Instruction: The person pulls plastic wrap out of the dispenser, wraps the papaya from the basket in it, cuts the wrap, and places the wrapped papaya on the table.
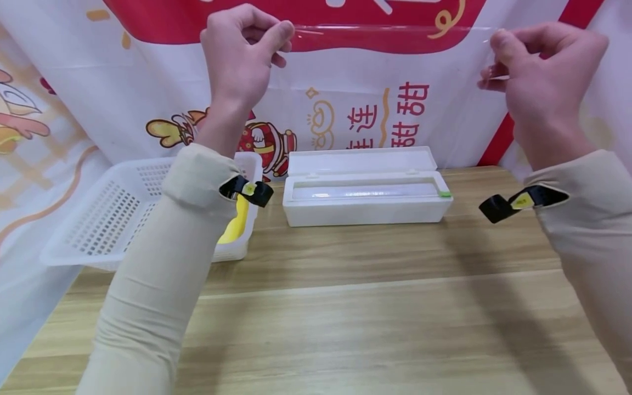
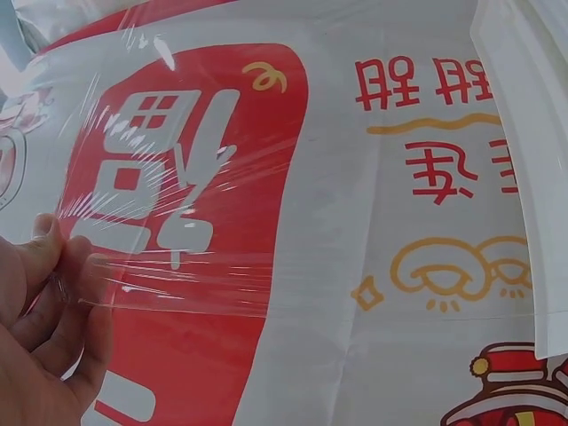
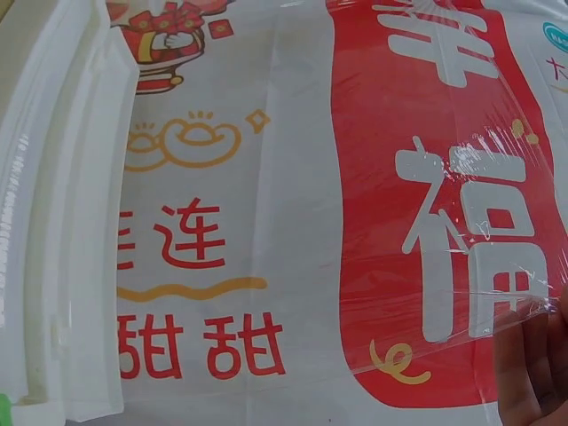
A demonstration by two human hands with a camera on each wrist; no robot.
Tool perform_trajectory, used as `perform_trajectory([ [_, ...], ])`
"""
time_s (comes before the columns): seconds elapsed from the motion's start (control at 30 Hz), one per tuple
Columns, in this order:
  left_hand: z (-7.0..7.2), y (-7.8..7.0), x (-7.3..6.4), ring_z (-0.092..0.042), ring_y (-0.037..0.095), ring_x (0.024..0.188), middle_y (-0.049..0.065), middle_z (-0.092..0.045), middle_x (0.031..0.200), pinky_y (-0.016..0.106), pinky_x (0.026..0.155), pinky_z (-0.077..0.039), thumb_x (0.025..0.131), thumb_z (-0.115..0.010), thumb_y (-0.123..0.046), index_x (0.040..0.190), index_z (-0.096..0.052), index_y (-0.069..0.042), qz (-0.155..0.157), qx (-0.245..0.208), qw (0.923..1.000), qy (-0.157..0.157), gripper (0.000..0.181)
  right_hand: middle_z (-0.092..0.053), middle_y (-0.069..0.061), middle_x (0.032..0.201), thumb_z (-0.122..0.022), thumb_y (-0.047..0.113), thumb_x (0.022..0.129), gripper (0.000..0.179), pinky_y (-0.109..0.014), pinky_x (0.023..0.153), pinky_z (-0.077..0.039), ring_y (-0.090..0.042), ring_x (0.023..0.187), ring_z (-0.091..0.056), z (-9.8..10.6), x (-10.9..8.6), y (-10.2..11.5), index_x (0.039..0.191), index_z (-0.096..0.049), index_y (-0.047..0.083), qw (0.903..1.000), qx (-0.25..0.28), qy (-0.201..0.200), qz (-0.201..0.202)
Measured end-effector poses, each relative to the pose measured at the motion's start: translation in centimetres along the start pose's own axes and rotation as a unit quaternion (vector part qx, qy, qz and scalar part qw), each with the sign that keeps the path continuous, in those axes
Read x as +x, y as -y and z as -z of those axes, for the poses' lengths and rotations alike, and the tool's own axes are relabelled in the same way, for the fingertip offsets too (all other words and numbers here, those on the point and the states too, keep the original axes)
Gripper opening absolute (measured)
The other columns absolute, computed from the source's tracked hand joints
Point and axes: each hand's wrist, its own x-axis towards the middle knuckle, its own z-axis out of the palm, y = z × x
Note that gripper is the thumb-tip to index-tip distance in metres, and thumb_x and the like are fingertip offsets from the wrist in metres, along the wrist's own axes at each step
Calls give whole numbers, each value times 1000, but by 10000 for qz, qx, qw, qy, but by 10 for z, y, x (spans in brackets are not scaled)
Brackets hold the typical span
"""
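A sheet of clear cling film (image 1: 375, 27) is stretched taut between my two raised hands, in front of the printed backdrop. My left hand (image 1: 237, 60) pinches one corner between thumb and fingers; creases fan out from that grip across the film (image 2: 177, 275) in the left wrist view. At the other end my right hand (image 1: 550, 77) pinches the opposite corner. The right wrist view catches the film (image 3: 479, 293) glinting above that hand's fingers. Below and between the hands, a white cling film dispenser box (image 1: 367, 214) stands on the table with its lid (image 1: 360, 161) up.
A roll (image 1: 365, 190) shows inside the box, and a green slider (image 1: 445, 194) sits at its right end. Left of it is a white perforated basket (image 1: 99, 230) holding a yellow object (image 1: 237, 222), partly behind my left sleeve. The wooden table (image 1: 355, 329) meets the backdrop (image 1: 306, 71).
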Motion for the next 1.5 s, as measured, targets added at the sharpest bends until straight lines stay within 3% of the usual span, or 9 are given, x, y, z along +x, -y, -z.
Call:
perform_trajectory([
  [0.17,2,2,-3,-73,6,85,4,-80,114,18,98,-58,98,-73,-31,118,-80,-13,59,-147,9999,-18,28,-74,-2,110,-87,29,86,41,-19,76,-62,-14,85,-72,0,-4,1,117,-72,8,9999,70,132,-43],
  [0.37,4,4,-10,-73,7,84,6,-80,114,19,97,-59,98,-74,-30,118,-79,-11,87,-266,9996,-18,28,-75,-4,107,-89,30,82,44,-22,72,-63,-16,81,-72,2,-13,3,115,-76,4,9996,104,278,-27],
  [0.67,15,5,-29,-74,10,82,8,-80,110,20,91,-60,97,-76,-28,116,-79,-10,94,-572,9983,39,26,-76,-8,103,-92,27,80,45,-23,63,-62,-18,74,-72,13,-31,9,113,-77,-1,9987,158,472,73],
  [0.9,29,2,-52,-75,16,76,4,-80,95,20,78,-62,96,-79,-21,108,-80,-5,-198,-929,9952,233,20,-72,-3,109,-82,41,85,55,-14,81,-60,-16,81,-71,37,-48,9,127,-74,7,9916,-1101,669,-130],
  [0.97,32,1,-60,-75,18,72,3,-80,90,21,74,-62,94,-81,-16,103,-80,-3,-236,-1192,9919,371,16,-71,-4,105,-80,38,88,51,-13,80,-60,-16,79,-70,48,-51,7,127,-74,6,9899,-1150,809,-153],
  [1.1,39,0,-78,-73,21,65,7,-79,84,24,66,-63,91,-83,-10,96,-79,0,-84,-1760,9816,732,12,-74,-8,100,-76,20,96,38,-18,69,-62,-18,74,-71,68,-57,-2,124,-71,-5,9911,-465,1246,-57],
  [1.2,44,1,-92,-71,22,63,9,-78,82,25,64,-63,91,-83,-8,94,-78,1,54,-1857,9770,1043,11,-76,-10,95,-71,7,100,27,-22,62,-63,-18,70,-72,81,-63,-9,120,-70,-11,9872,-136,1582,133],
  [1.37,54,7,-115,-69,23,61,10,-78,81,28,62,-63,93,-81,-5,93,-78,1,2,-1594,9727,1689,7,-78,-18,89,-52,-19,100,17,-28,62,-65,-22,67,-75,101,-75,-22,108,-68,-21,9666,843,2378,451],
  [1.5,59,19,-132,-69,23,60,10,-77,81,30,59,-62,94,-77,3,90,-76,3,-277,-1637,9560,2418,3,-77,-22,84,-44,-28,97,23,-29,67,-66,-25,67,-76,118,-91,-32,103,-67,-25,9486,1139,2901,551],
])
